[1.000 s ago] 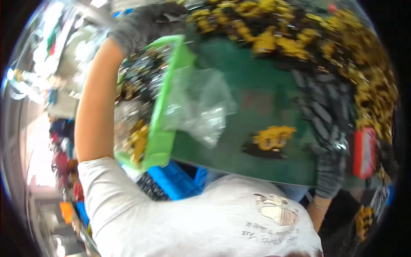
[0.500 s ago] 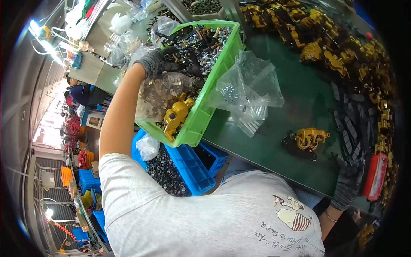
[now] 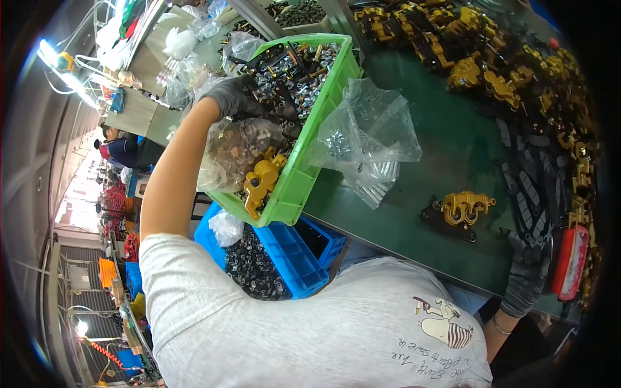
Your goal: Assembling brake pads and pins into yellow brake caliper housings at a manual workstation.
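My left hand, in a grey glove, reaches into the green crate at upper left. Its fingers look spread over black metal parts, though the dark tips blend into them. Bolts and nuts fill the crate's far side. A gold brake caliper lies at its near end beside a clear plastic bag of small parts. At right, my gloved right hand rests by several black brake pads, thumb apart from the fingers. Another gold caliper, with a black bracket, lies on the green tabletop.
Many gold calipers are heaped along the far right. A clear bag of pins lies beside the crate. Below the crate sits a blue bin of black parts. A red and white object is near my right hand. Someone is farther off at left.
My left hand stays in the crate, its fingers lower among the black parts. My right hand stays by the brake pads. The whole view has shifted slightly.
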The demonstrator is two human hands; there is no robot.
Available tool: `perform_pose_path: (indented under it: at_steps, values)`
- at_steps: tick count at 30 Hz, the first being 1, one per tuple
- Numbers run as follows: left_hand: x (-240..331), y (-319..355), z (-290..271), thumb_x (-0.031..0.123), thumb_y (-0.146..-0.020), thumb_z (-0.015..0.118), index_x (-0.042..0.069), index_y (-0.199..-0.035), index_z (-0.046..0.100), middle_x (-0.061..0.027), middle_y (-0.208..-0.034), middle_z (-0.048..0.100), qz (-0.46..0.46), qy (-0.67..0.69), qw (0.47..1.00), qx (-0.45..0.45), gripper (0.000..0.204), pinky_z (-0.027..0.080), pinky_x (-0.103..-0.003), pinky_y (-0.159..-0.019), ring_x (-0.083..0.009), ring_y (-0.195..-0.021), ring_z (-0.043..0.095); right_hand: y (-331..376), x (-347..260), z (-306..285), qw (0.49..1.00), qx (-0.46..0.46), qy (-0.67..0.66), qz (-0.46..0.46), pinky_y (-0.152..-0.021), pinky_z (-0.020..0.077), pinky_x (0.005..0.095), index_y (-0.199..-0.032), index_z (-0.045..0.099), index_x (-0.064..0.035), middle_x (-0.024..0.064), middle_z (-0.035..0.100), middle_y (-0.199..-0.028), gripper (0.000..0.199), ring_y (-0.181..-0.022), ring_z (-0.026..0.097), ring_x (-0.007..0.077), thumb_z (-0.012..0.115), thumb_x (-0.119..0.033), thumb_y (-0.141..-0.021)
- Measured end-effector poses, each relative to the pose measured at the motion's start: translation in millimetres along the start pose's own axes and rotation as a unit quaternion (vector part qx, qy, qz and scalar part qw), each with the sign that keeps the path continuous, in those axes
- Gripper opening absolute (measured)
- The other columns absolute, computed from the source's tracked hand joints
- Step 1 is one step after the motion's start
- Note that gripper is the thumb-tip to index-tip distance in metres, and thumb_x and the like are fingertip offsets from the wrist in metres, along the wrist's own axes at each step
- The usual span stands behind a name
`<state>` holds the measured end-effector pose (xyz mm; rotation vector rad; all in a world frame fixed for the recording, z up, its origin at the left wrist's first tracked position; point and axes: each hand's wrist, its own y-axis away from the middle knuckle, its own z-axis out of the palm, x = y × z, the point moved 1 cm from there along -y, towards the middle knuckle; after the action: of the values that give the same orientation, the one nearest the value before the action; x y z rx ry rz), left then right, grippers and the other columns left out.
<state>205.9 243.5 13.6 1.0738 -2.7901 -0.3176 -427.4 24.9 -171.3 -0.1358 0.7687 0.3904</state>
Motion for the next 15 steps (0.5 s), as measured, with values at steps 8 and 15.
perform_pose_path:
  at_steps: [8, 15]
  values:
    - [26.8, 22.2, -9.4, 0.034, -0.057, 0.082, 0.005, -0.109, 0.059, -0.0134, -0.095, 0.066, -0.007, -0.049, 0.996, 0.070, 0.065, 0.048, -0.035, -0.079, -0.0279, -0.089, 0.062, -3.7, -1.8, -26.8, 0.987, -0.055, -0.135, 0.072, -0.093, 0.0306, 0.0293, -0.125, 0.040, -0.0064, 0.0010, 0.038, -0.096, 0.033, -0.093, 0.037, 0.0123, 0.043, -0.018, -0.094]
    - [18.2, 41.8, -17.2, 0.029, -0.056, 0.085, 0.004, -0.087, 0.059, -0.0115, -0.075, 0.061, 0.023, -0.122, 0.973, 0.193, 0.048, 0.047, -0.036, -0.066, -0.0260, -0.069, 0.058, -0.8, -2.4, -1.0, 0.998, 0.020, -0.060, 0.021, -0.076, 0.0379, 0.0285, -0.120, 0.045, -0.0050, -0.0005, 0.034, -0.080, 0.030, -0.075, 0.036, 0.0131, 0.049, -0.017, -0.093]
